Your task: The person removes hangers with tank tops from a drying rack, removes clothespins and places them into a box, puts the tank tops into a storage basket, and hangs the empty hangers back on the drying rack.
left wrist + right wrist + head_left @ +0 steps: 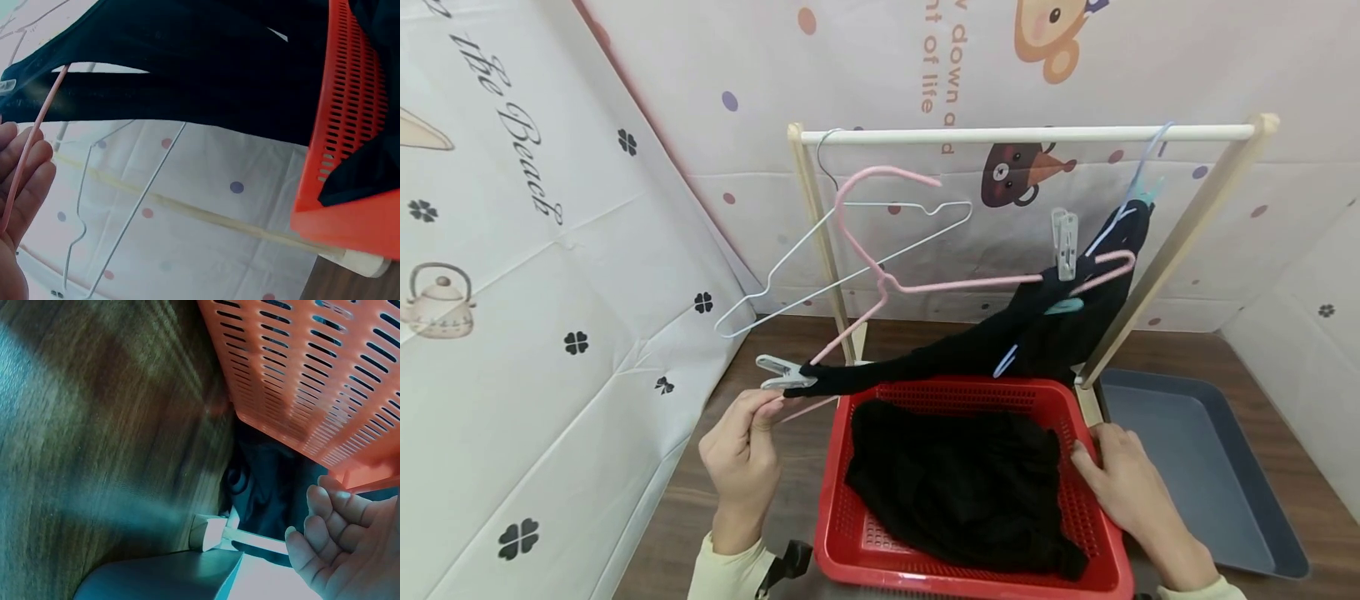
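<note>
A pink clothes hanger leans over the basket, with a black garment fastened to it by a clear clothespin at its left end and another clothespin at its right. My left hand pinches the hanger's left end just under the clip; in the left wrist view the pink bar crosses the fingers. My right hand grips the right rim of the red basket, thumb over the edge, fingers outside. Inside the basket lies a black cloth.
Behind the basket stands a rack with a white rod and wooden posts. From it hang a white wire hanger on the left and a blue hanger with dark clothing on the right. A grey tray lies right of the basket.
</note>
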`<state>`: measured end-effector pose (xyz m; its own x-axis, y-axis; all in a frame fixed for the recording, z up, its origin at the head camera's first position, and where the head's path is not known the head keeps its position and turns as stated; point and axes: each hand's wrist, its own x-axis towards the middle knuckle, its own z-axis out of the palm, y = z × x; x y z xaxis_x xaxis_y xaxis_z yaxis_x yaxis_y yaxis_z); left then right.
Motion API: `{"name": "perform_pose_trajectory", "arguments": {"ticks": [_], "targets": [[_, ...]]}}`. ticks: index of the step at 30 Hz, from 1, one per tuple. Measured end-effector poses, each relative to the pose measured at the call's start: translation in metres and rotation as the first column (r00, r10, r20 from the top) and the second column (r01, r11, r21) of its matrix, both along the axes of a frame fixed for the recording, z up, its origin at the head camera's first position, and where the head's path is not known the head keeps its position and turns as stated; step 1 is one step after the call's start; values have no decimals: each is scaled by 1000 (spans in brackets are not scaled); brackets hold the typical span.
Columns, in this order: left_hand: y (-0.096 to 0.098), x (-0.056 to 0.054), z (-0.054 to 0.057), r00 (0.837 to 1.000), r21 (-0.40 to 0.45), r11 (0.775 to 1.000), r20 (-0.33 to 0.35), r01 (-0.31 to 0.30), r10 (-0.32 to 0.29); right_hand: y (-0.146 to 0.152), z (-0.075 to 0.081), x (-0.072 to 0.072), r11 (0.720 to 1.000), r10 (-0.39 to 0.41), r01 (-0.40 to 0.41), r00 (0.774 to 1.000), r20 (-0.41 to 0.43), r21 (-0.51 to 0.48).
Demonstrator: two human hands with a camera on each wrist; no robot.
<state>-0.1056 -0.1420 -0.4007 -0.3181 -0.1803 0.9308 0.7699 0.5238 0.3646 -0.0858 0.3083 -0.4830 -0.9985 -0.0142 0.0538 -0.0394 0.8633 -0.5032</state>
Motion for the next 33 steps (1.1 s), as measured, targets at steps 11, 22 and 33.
{"name": "perform_pose_trajectory", "arguments": {"ticks": [11, 22, 33], "targets": [[-7, 13, -16, 990, -109, 986, 69, 128, -121, 2, 2, -1, 1000, -13, 13, 1000, 7, 10], [-2, 17, -34, 952, -200, 938, 177, 284, -250, 2, 1, -2, 1000, 2, -2, 1000, 2, -2], [-6, 18, -45, 938, -215, 925, 221, 314, -268, 1, -3, -3, 1000, 24, -24, 999, -37, -3]]}}
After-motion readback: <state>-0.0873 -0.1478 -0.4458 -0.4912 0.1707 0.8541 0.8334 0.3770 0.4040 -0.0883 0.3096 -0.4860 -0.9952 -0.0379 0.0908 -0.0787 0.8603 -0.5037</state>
